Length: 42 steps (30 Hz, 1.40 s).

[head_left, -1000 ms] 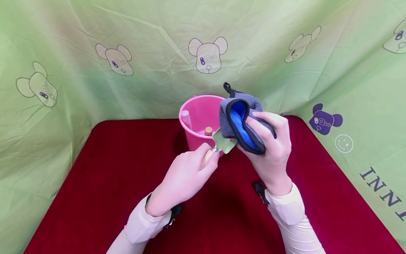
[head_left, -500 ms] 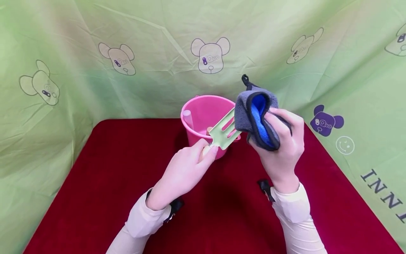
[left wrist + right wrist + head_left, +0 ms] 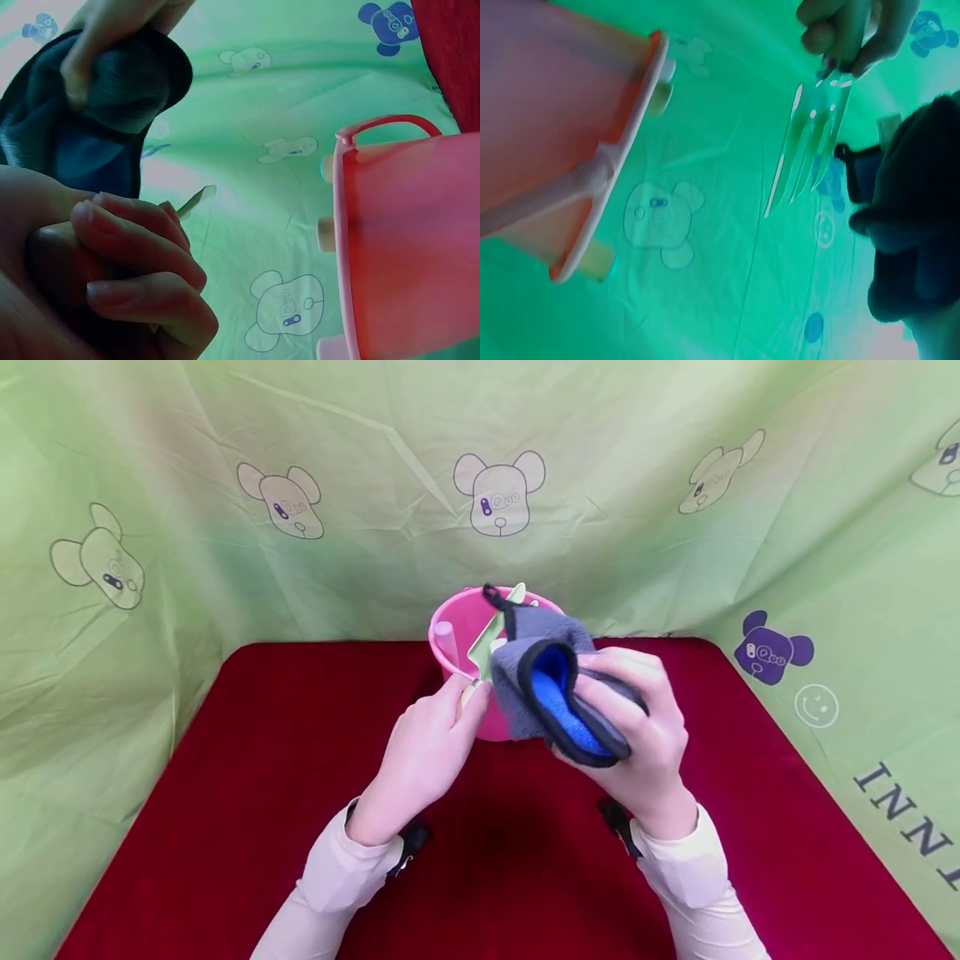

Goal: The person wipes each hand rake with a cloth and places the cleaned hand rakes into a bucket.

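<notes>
My left hand [image 3: 423, 739] grips the wooden handle of a green garden hand fork [image 3: 485, 645]. The fork's tines point away, over the pink bucket [image 3: 495, 722] as the head view sees it. In my right hand [image 3: 645, 735] is a bunched cloth [image 3: 543, 628], grey outside and blue inside, with black edging and a hanging loop. From the head, the cloth hides part of the fork and of the bucket's rim. A gap shows between cloth [image 3: 907, 210] and tines [image 3: 806, 150] in the right wrist view. Curled fingers cover most of the handle in the left wrist view.
Handle ends poke above the bucket's rim, among them a wooden one [image 3: 326, 234] and a pale pink one [image 3: 446, 639]. Under everything lies a dark red table cover [image 3: 247, 760]. Green fabric [image 3: 375, 560] with bear prints hangs behind and at both sides.
The cloth went right, off the fork, then came back left and lower. The fork has turned from pointing right to pointing more straight ahead, and the left hand shifted slightly left.
</notes>
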{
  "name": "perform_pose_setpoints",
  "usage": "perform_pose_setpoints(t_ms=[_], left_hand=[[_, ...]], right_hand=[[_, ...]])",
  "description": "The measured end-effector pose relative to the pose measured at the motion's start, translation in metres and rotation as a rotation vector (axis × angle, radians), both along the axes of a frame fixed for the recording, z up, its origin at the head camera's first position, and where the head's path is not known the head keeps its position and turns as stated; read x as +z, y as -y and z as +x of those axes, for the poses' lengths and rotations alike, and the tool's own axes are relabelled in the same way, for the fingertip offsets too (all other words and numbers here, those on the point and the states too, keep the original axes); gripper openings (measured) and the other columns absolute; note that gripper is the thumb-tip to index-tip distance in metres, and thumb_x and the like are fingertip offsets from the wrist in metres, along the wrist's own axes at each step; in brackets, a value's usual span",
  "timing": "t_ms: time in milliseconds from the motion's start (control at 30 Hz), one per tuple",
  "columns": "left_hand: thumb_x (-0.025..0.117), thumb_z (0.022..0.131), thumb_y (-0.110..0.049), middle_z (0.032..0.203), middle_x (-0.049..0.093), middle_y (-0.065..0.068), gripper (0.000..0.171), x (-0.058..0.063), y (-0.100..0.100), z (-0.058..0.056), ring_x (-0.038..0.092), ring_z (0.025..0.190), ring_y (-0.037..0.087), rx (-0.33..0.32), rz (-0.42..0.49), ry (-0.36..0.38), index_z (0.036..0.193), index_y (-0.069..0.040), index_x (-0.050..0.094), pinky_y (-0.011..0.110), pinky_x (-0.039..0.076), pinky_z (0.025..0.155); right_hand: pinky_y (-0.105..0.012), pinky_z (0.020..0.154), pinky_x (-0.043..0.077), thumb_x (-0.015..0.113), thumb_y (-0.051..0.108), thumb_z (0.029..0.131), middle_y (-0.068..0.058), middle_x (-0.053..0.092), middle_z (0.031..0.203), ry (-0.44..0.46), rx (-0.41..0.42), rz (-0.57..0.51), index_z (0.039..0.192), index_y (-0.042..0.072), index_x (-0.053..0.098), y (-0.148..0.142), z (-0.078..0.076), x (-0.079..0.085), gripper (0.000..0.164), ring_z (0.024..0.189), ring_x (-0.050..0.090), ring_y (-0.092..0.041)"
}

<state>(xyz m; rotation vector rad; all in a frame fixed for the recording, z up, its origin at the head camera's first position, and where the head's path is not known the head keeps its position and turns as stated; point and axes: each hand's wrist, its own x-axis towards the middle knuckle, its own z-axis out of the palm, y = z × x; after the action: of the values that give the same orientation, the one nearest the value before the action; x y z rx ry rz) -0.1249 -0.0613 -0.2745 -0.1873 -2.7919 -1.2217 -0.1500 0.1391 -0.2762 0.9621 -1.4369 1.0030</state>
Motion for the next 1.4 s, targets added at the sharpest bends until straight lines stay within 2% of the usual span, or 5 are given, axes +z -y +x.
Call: perform_pose_setpoints(t_ms=[233, 333, 600, 767, 1400], left_hand=[[0.049, 0.102, -0.022, 0.066, 0.056, 0.004, 0.02, -0.003, 0.001, 0.0, 0.057, 0.066, 0.026, -0.021, -0.093, -0.113, 0.087, -0.012, 0.058, 0.04, 0.045, 0.061], [0.054, 0.099, -0.016, 0.065, 0.055, 0.003, 0.02, -0.005, 0.001, 0.0, 0.055, 0.063, 0.023, -0.051, -0.083, -0.156, 0.081, -0.011, 0.059, 0.037, 0.044, 0.059], [0.05, 0.103, -0.034, 0.056, 0.037, -0.005, 0.032, -0.002, -0.004, 0.002, 0.032, 0.051, 0.013, -0.073, -0.002, -0.039, 0.077, -0.017, 0.047, 0.03, 0.031, 0.052], [0.049, 0.104, -0.034, 0.055, 0.038, -0.005, 0.03, -0.001, -0.006, 0.004, 0.033, 0.05, 0.013, -0.1, -0.036, -0.065, 0.079, -0.016, 0.047, 0.03, 0.032, 0.052], [0.056, 0.102, -0.037, 0.057, 0.041, -0.004, 0.025, 0.0, -0.007, 0.007, 0.042, 0.053, 0.014, -0.132, -0.037, -0.072, 0.086, -0.017, 0.057, 0.031, 0.041, 0.057]], right_hand=[[-0.034, 0.101, 0.052, 0.08, 0.029, 0.087, -0.029, 0.065, 0.104, 0.056, 0.206, 0.143, 0.101, -0.003, 0.068, 0.006, 0.003, -0.006, 0.037, 0.105, 0.065, -0.036], [-0.029, 0.102, 0.052, 0.079, 0.03, 0.088, -0.028, 0.065, 0.108, 0.12, 0.189, 0.179, 0.105, -0.003, 0.067, 0.006, 0.003, -0.008, 0.039, 0.106, 0.065, -0.033], [-0.026, 0.106, 0.05, 0.073, 0.033, 0.09, -0.028, 0.065, 0.116, 0.324, 0.097, 0.169, 0.114, -0.006, 0.063, 0.0, -0.001, -0.014, 0.047, 0.115, 0.065, -0.023], [-0.028, 0.108, 0.049, 0.072, 0.034, 0.091, -0.029, 0.065, 0.121, 0.389, 0.096, 0.169, 0.12, -0.008, 0.061, -0.002, -0.004, -0.015, 0.052, 0.123, 0.063, -0.018], [-0.034, 0.1, 0.045, 0.071, 0.036, 0.09, -0.021, 0.066, 0.117, 0.252, -0.05, 0.176, 0.116, 0.003, 0.069, 0.005, -0.01, -0.016, 0.042, 0.11, 0.058, -0.037]])
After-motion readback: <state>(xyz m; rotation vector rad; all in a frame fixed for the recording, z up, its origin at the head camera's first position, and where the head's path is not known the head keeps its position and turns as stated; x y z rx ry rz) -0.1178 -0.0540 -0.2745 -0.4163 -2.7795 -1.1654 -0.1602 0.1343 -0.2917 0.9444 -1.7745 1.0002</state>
